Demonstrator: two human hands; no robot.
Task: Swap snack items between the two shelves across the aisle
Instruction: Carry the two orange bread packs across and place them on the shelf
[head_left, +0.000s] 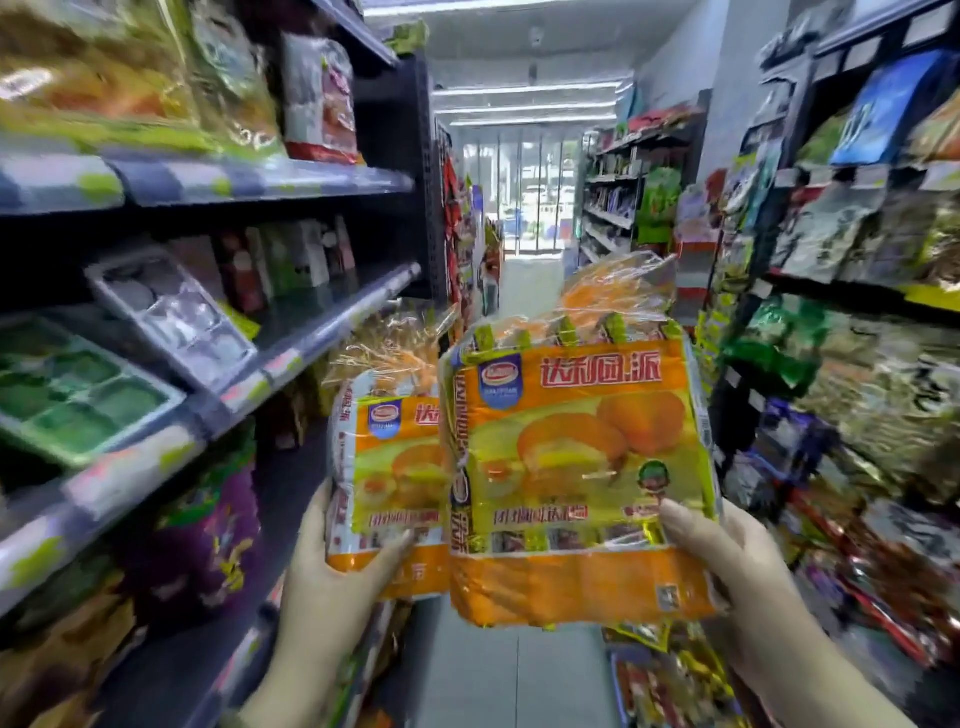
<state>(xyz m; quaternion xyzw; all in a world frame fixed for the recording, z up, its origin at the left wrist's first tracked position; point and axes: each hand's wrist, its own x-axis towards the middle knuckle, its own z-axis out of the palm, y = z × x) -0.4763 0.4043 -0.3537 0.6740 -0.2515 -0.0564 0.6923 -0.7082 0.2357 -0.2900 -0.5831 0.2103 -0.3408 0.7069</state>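
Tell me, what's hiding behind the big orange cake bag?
Behind the right cake pack, held by the right hand, sits a second matching cake pack in the left hand. Its right edge is covered, as is the aisle floor farther back.

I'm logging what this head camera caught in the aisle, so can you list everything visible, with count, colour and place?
orange snack bag, right: one, orange and yellow, held up mid-aisle, overlapping the other bag.
orange snack bag, left: one, orange and yellow, held just behind and left of it.
green tray pack: one, green, tilted on the left shelf's middle level.
clear tray pack: one, grey-clear, tilted beside it.
purple bags: count unclear, purple, left shelf lower level.
left shelf: one, dark with blurred mixed packets on top.
right shelf: one, dark, crowded with green, blue and dark bags, too blurred to count.
floor: grey, between the shelves.
left hand: one, gripping the left bag's bottom.
right hand: one, gripping the right bag's lower corner.
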